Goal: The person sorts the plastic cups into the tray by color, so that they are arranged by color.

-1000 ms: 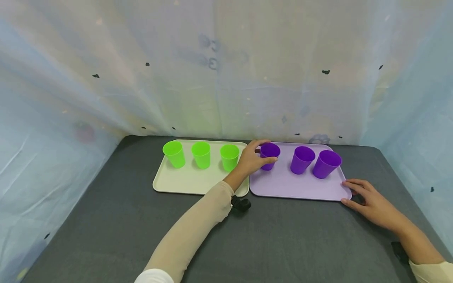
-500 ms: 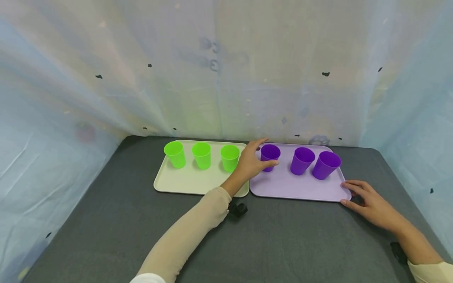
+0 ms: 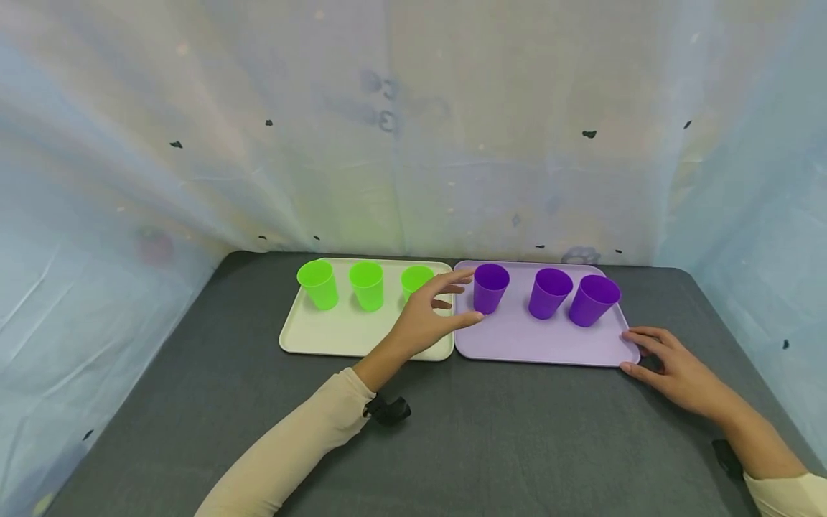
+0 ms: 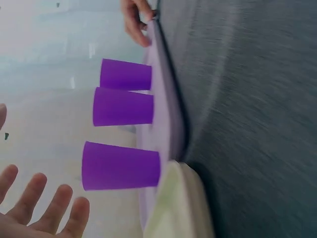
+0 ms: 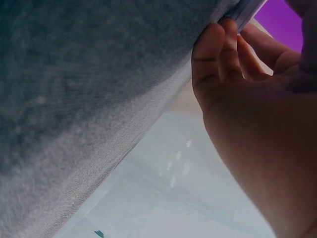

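Nearest, the right hand [image 3: 672,365] rests on the surface [image 3: 491,431], fingertips touching the purple tray [image 3: 549,345] corner. The left hand [image 3: 429,316], grip spread wide and holding nothing, hovers just left of the nearest purple cup [image 3: 489,288], which stands upright at the tray's left end, with bare tray in front of it.

Left hand [image 3: 423,318] hovers, fingers spread; right hand [image 3: 672,366] rests flat.

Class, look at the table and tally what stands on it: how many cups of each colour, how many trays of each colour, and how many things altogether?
Green cups: 3
Purple cups: 3
Cream tray: 1
Lilac tray: 1
Total: 8
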Action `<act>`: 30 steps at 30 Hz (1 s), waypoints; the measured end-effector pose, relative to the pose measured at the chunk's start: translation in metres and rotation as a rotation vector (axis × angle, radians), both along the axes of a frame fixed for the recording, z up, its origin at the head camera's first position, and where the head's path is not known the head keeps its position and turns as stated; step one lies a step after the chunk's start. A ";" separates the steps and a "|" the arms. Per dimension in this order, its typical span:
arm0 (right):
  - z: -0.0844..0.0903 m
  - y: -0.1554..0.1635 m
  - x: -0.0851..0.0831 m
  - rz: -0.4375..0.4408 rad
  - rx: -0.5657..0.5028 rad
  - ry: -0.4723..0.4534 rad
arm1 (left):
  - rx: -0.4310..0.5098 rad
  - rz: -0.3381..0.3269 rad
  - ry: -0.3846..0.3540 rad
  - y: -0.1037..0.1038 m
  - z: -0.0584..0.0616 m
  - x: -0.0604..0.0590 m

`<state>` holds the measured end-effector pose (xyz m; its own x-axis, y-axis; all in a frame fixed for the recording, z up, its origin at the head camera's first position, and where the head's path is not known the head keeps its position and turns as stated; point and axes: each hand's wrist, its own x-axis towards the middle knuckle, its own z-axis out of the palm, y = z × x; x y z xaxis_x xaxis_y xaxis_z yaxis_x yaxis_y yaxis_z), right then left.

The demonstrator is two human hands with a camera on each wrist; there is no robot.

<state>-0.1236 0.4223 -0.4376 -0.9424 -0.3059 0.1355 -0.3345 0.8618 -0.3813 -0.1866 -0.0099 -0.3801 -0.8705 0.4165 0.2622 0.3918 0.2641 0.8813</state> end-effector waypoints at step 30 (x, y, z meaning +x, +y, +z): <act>0.001 0.001 0.001 0.018 -0.016 0.020 | -0.372 -0.029 0.304 -0.198 -0.035 0.007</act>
